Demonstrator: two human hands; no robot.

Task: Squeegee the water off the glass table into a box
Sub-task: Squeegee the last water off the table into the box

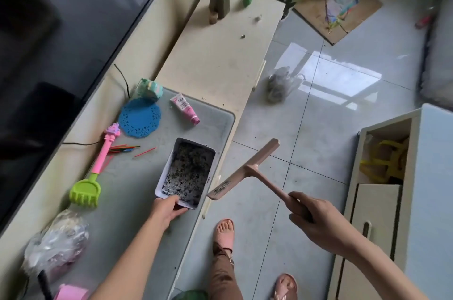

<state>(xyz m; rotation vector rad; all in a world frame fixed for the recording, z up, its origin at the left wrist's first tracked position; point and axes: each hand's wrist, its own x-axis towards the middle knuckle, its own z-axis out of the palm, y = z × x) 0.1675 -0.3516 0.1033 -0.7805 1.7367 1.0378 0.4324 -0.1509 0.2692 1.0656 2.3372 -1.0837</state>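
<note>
Pink T-shaped squeegee (247,170) (held aloft); white box (166,176), dark speckled inside.

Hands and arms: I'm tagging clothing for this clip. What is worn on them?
Nothing that shows. The left hand and right hand carry no gloves, rings or watch; the left forearm and right forearm are bare, no sleeves in view.

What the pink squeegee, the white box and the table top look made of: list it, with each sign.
Pink T-shaped squeegee: likely matte plastic, one even moulded colour.
White rectangular box: probably plastic or coated card; thin smooth walls.
Grey glass table top: glass, seemingly frosted; rounded corner, dull sheen.
</note>
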